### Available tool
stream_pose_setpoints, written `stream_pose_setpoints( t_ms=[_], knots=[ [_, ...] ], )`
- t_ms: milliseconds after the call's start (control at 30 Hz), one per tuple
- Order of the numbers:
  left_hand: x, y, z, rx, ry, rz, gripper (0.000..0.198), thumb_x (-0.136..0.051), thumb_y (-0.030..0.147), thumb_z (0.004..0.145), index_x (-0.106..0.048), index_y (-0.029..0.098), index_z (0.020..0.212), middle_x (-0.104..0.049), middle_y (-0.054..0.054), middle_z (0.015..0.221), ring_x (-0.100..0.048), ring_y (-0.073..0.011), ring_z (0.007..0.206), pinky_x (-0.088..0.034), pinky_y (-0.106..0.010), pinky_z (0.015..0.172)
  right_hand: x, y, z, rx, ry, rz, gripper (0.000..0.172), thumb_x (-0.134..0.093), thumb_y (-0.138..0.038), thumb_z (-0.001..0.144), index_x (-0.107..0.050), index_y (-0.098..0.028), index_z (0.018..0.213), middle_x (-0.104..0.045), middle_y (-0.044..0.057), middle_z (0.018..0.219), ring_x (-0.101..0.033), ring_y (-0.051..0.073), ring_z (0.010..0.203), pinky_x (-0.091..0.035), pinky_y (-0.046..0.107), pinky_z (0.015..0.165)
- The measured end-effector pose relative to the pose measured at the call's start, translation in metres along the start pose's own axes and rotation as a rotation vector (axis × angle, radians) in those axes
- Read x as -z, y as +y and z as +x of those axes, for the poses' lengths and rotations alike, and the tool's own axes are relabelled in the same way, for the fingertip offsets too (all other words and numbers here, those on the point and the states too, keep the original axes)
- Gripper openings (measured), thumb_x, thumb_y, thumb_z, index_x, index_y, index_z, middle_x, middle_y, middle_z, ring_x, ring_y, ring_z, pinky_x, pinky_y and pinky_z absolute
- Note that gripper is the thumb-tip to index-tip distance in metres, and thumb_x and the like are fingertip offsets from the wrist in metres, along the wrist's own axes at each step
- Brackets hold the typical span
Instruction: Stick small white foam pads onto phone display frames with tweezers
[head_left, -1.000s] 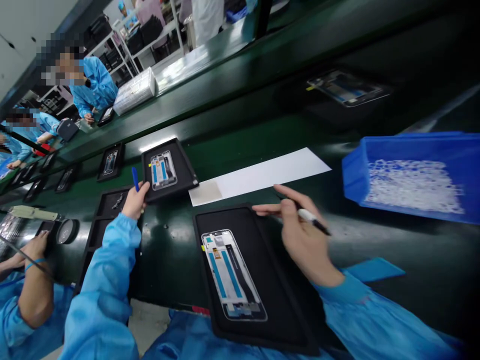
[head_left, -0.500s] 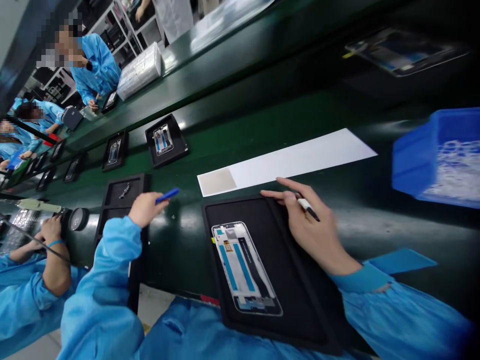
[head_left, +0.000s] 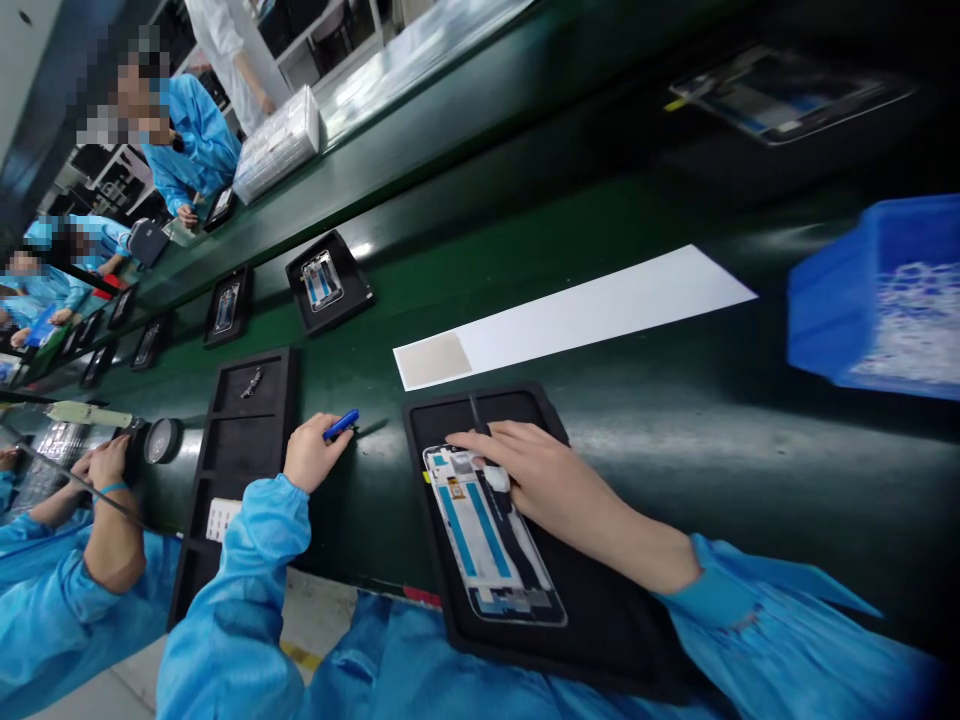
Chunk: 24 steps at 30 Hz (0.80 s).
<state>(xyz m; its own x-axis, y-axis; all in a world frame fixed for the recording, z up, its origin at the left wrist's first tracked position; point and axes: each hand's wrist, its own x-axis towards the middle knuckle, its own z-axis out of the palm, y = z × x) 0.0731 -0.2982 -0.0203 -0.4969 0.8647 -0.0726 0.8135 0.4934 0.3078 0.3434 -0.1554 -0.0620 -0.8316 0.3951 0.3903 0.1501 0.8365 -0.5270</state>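
Note:
A phone frame with blue strips and a black flex cable lies in a black foam tray in front of me. My right hand is over the phone's upper end, its index finger stretched to the top edge; whether it touches cannot be made out. It grips a slim black-and-white pen-like tool, black end pointing away from me. My left hand, left of the tray above the green bench, is closed round a blue pen-like tool.
Behind the tray lies a white paper strip; a blue bin of small white pieces stands right. Left is a compartmented black tray with small parts. Further phone trays line the bench. A co-worker's arm is at far left.
My right hand has moved left from the tray's right edge to over the phone's top, turning its tool. My left hand has shifted slightly right and down with the blue tool.

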Motion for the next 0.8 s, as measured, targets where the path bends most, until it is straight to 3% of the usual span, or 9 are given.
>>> stream_pose_setpoints(
  t_ms=[300,600,800],
  knots=[
    [0.004,-0.008,0.001,0.127,-0.001,-0.180,0.022,-0.061,0.038,0.082,-0.071,0.020,0.088,-0.070,0.000,0.074,-0.061,-0.0117,0.049,-0.050,-0.025,0.060,0.004,0.005,-0.001,-0.109,-0.030,0.077,0.057,-0.037,0.003,0.075,-0.063,-0.019,0.120,-0.068,0.009,0.093,-0.064,0.024,0.091,-0.055,0.033,0.071],
    [0.007,0.002,0.006,0.235,0.017,-0.320,0.022,-0.061,0.040,0.076,-0.068,0.019,0.078,-0.062,0.003,0.061,-0.057,-0.0112,0.046,-0.047,-0.023,0.053,0.005,0.006,-0.001,-0.137,-0.015,0.185,0.051,-0.041,-0.001,0.078,-0.062,-0.020,0.120,-0.069,0.009,0.098,-0.064,0.023,0.092,-0.055,0.034,0.073],
    [0.025,0.028,-0.002,0.280,-0.030,-0.505,0.034,-0.062,0.046,0.073,-0.069,0.015,0.085,-0.071,-0.005,0.079,-0.055,-0.0089,0.046,-0.043,-0.023,0.049,0.012,-0.003,0.002,-0.147,0.119,0.310,0.030,-0.047,-0.015,0.092,-0.063,-0.021,0.116,-0.071,0.008,0.099,-0.067,0.023,0.089,-0.058,0.037,0.073]
  ],
)
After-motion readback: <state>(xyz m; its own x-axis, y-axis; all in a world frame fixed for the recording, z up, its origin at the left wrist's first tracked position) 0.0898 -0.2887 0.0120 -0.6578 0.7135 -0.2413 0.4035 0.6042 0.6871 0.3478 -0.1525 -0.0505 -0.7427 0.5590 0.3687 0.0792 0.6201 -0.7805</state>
